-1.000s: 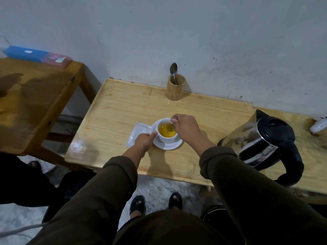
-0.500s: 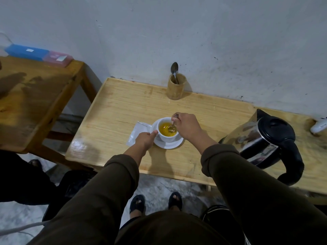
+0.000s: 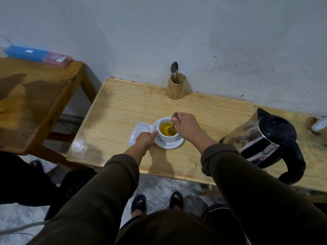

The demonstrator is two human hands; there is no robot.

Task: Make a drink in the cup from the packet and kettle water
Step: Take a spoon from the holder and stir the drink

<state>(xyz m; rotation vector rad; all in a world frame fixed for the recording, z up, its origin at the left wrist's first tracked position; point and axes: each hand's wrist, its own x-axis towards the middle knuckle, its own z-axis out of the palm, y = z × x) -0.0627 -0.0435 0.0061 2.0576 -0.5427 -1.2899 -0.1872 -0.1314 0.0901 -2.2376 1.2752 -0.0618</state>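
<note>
While the yellow drink (image 3: 166,128) sits well up inside the white cup (image 3: 167,129), the step in hand looks like stirring, and doing it well is mostly a matter of keeping it gentle. The right hand (image 3: 186,127) is closed in a pinch around the handle of a spoon (image 3: 173,126), whose bowl dips into the liquid near the cup's right side. The left hand (image 3: 146,138) is loosely curled, thumb stretched out to touch the cup's left wall, with the rest of it over the edge of the saucer (image 3: 169,145) (whether the fingers underneath actually grip the saucer I cannot tell).

The cup stands on its saucer near the front middle of the tabletop (image 3: 123,110), and the white packet (image 3: 138,130), seemingly used, lies flat just to its left, partly under the left hand. The kettle (image 3: 265,138) is parked well apart on the right, with its lid down.

My advice: keep the circles small and slow, with the spoon tip low so it sweeps any undissolved powder off the bottom without slopping over the rim. The thumb brace should stay, since a light cup on a smooth saucer may skate. Lift the spoon straight up and let it drip over the cup.
</note>
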